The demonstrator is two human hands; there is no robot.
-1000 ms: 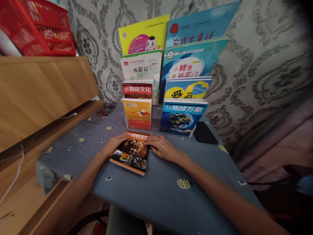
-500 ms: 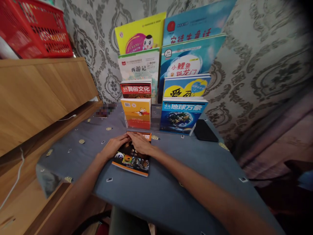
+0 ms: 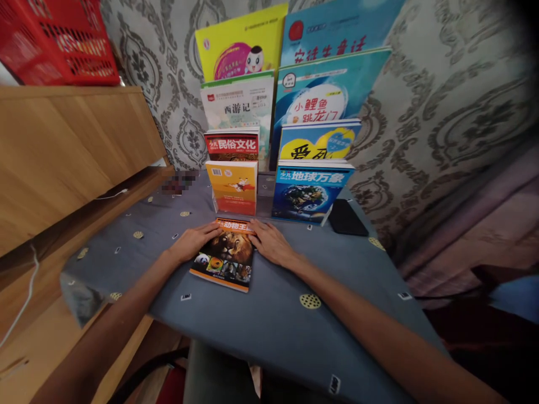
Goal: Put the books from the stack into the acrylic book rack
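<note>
A closed book with a lion's face on its dark cover lies flat on the cloth-covered table, its orange lower edge toward me. My left hand rests along the book's upper left side, fingers stretched out onto the cover. On the upper right edge lies my right hand, its fingers extended and touching the cover's corner. Just behind the book, a clear stand holds an orange book on the left and a blue book with a globe on the right.
Taller books, such as a yellow one and a teal one, rise in rows behind. A black flat object lies right of the stand. A red basket sits on the wooden cabinet at left.
My right hand has slid right, from across the cover to the book's right edge, uncovering the lion and title. My left hand stays at the left side.
</note>
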